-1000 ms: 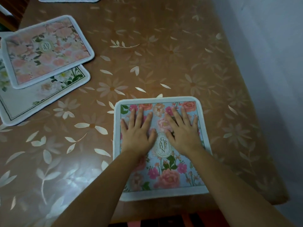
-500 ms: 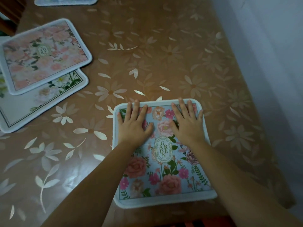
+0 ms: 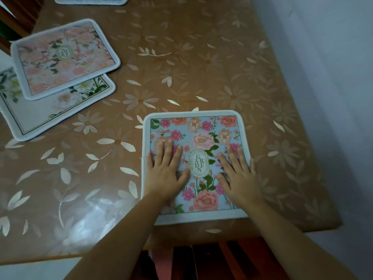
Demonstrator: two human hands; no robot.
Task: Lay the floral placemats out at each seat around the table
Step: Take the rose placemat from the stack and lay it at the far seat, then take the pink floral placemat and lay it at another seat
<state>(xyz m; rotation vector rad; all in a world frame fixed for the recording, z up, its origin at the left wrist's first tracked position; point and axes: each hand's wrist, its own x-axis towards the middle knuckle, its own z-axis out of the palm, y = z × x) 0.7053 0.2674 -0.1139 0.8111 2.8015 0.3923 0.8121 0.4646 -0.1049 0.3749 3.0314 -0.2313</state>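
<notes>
Blue floral placemat (image 3: 201,138) flat at lower centre of the frame, close to the near edge of the brown flower-patterned surface (image 3: 201,67). Left hand (image 3: 166,170) palm-down on its left half, right hand (image 3: 240,174) palm-down on its right half, either side of the oval label. Grip wide open on both: fingers straight and spread, holding nothing, only pressing. Upper left of the frame: pink placemat (image 3: 64,59) overlapping a white placemat (image 3: 40,116). Top edge: part of another placemat (image 3: 90,0).
</notes>
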